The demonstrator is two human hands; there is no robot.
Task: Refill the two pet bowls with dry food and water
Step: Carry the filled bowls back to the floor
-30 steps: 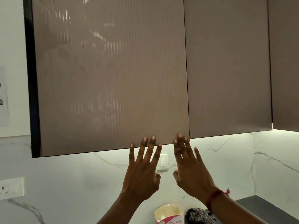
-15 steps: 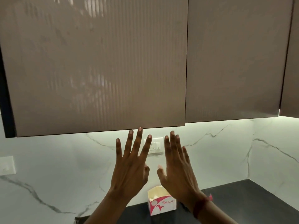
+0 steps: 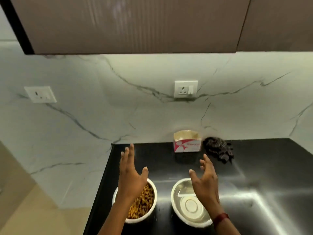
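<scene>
Both hands are raised in the lower middle of the frame, fingers straight and spread, holding nothing. The left hand (image 3: 131, 175) is over the food bowl (image 3: 155, 199), which has dry food in it. The right hand (image 3: 205, 181) is over the water bowl (image 3: 173, 200). Both bowls stand on the black counter (image 3: 169, 164), near its left edge. Open counter lies behind them, up to the carton (image 3: 187, 144).

A white wall socket (image 3: 185, 89) sits mid-wall on a pale marble-look backsplash (image 3: 101, 116) veined in grey. Above the socket hang brown ribbed cabinet doors (image 3: 135, 24), and the wall just beneath them is brightly lit. Well left of the socket is a second socket (image 3: 40, 94). Below it runs a glossy black countertop (image 3: 254, 158), and far down-left lies what may be beige floor (image 3: 33, 217)
</scene>
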